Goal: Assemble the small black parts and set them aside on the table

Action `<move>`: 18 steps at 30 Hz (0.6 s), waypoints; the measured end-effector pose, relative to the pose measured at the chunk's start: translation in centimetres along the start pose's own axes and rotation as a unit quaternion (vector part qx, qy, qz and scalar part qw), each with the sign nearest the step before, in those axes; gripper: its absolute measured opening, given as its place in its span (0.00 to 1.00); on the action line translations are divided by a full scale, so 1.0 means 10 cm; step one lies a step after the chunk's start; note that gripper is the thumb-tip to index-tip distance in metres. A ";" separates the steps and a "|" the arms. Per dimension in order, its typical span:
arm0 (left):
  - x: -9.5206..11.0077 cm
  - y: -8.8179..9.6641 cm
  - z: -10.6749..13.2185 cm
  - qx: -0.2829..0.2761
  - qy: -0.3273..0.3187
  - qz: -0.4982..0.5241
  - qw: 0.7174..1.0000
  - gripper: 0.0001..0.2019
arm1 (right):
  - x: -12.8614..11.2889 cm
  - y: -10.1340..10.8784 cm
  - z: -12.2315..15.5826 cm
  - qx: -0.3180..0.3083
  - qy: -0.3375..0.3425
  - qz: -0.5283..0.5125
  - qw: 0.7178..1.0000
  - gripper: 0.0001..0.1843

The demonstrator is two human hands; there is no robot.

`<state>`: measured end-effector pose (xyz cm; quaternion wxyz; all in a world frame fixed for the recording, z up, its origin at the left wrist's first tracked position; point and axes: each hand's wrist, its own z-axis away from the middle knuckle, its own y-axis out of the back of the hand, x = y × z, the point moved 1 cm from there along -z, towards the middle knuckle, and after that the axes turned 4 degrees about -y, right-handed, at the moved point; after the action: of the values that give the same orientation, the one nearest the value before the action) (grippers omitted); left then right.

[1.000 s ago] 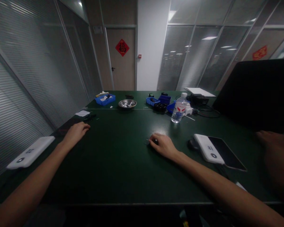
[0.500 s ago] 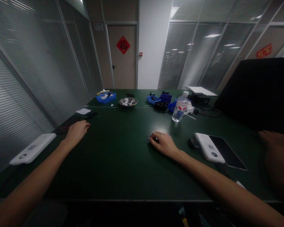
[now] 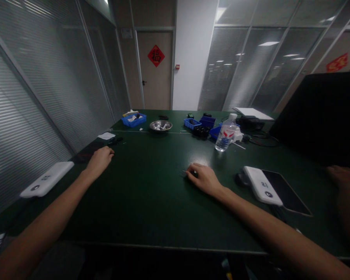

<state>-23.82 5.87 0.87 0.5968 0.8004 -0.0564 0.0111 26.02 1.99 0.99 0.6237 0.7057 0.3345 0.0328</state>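
Observation:
My right hand (image 3: 202, 177) rests on the dark green table right of centre, thumb and index finger pinched together. A thin, short, pin-like piece (image 3: 184, 171) sticks out to the left of those fingertips; its exact kind is too small to tell. My left hand (image 3: 100, 160) lies palm down near the table's left side, its fingers curled and close together. Whatever may be under its fingers is hidden. Just beyond it are a small dark object (image 3: 116, 140) and a white paper piece (image 3: 106, 135).
A water bottle (image 3: 226, 133) stands beyond my right hand. Farther back are a metal bowl (image 3: 161, 126), a blue tray (image 3: 134, 120) and a blue basket (image 3: 192, 123). White devices (image 3: 48, 179) flank my arms, beside a black mouse (image 3: 241, 179). Another person's hand (image 3: 342, 175) shows at right.
The whole scene has shifted slightly to the right in view. Both hands keep almost the same pose and place on the table.

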 end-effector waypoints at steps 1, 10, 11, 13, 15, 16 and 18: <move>-0.01 -0.01 0.00 0.005 -0.004 0.003 1.000 0.14 | 0.00 0.00 0.00 0.000 0.000 0.000 1.000 0.11; -0.22 -0.18 0.02 0.058 -0.034 0.033 0.997 0.14 | -0.04 0.03 0.01 -0.003 0.004 -0.006 1.000 0.11; -0.24 -0.19 0.01 0.060 -0.034 0.038 0.997 0.14 | -0.04 0.04 0.01 -0.004 0.003 -0.007 1.000 0.12; -0.25 -0.21 0.00 0.061 -0.029 0.060 0.996 0.14 | -0.05 0.05 0.02 -0.009 0.000 -0.011 1.000 0.11; -0.25 -0.23 -0.02 0.062 -0.020 0.090 0.994 0.16 | -0.05 0.05 0.02 -0.012 -0.001 -0.013 1.000 0.11; -0.25 -0.23 -0.03 0.063 -0.016 0.106 0.992 0.18 | -0.05 0.05 0.02 -0.011 0.000 -0.013 1.000 0.11; -0.23 -0.24 -0.04 0.066 -0.008 0.133 0.989 0.21 | -0.04 0.04 0.02 -0.008 0.002 -0.011 1.000 0.11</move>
<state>-25.81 7.11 -1.44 0.5351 0.8237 -0.1658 0.0878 25.97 1.61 1.44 0.6289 0.6968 0.3436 0.0303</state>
